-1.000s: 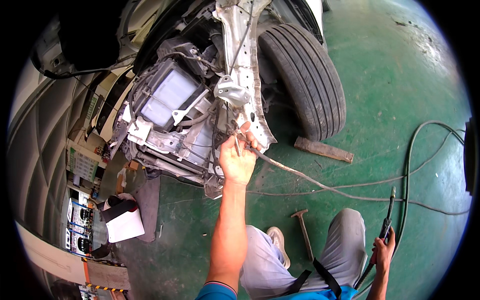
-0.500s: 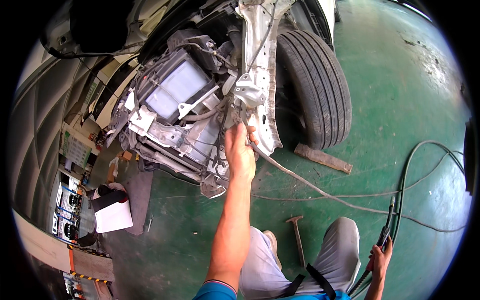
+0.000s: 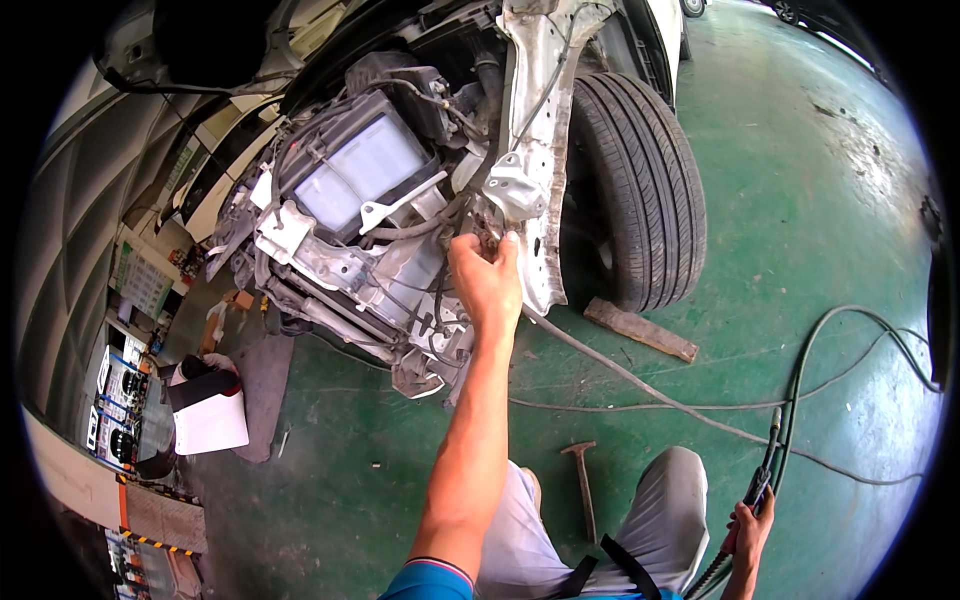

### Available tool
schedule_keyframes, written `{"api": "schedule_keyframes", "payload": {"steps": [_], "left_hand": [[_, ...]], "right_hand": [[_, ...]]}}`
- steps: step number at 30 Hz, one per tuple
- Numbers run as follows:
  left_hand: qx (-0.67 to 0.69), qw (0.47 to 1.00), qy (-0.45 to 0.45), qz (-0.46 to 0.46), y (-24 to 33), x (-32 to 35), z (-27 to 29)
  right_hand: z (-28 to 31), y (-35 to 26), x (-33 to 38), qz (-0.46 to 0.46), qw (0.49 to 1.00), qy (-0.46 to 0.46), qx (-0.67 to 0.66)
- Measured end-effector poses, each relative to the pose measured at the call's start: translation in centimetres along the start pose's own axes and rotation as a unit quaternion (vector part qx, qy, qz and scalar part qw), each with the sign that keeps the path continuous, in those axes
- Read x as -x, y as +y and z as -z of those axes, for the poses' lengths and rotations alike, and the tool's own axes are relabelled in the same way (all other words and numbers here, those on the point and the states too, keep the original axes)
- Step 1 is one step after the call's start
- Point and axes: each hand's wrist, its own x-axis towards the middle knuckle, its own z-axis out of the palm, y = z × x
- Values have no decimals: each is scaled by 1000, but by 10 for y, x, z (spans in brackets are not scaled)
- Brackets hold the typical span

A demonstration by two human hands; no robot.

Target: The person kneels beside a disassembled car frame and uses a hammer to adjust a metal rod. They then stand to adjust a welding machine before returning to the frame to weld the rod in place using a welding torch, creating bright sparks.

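Note:
My left hand point(image 3: 487, 285) reaches up to the stripped front of a white car point(image 3: 360, 200). Its fingers are pinched on wiring beside the bare metal frame rail point(image 3: 535, 150). A grey cable point(image 3: 620, 372) runs from just under that hand down across the floor to the right. It looks held at its end, though the fingers hide the grip. My right hand point(image 3: 748, 530) sits low at the right, closed around a slim black tool point(image 3: 765, 470) with a dark hose point(image 3: 850, 330) looping off over the floor. My grey-trousered knees point(image 3: 650, 520) are below.
The front tyre point(image 3: 640, 190) stands right of the rail, with a wooden block point(image 3: 640, 330) on the green floor by it. A hammer point(image 3: 583, 480) lies near my knee. At the left are a white-and-black container point(image 3: 205, 415) and shelves of equipment point(image 3: 120, 370).
My left hand has moved up along the frame rail toward the bracket, and the car front has drawn nearer and larger in view. The right hand keeps hold of the tool.

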Motion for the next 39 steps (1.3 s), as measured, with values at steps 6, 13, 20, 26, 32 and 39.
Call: {"api": "schedule_keyframes", "payload": {"steps": [6,13,20,26,32,39], "left_hand": [[-86,996,14,-27,13,-8,-3],[-139,989,23,-36,19,-13,-6],[-151,987,19,-42,25,9,-4],[-154,988,-9,-5,31,17,-4],[-191,981,24,15,38,23,-14],[-185,978,28,87,46,17,-15]], "right_hand": [[2,4,-3,12,1000,-3,-2],[1,-1,0,-1,1000,-6,1],[-3,1,-4,-11,1000,-13,0],[-5,1,-2,-13,999,-31,-7],[-5,-3,0,-19,999,-35,-12],[-7,-9,5,-7,999,-26,-16]]}}
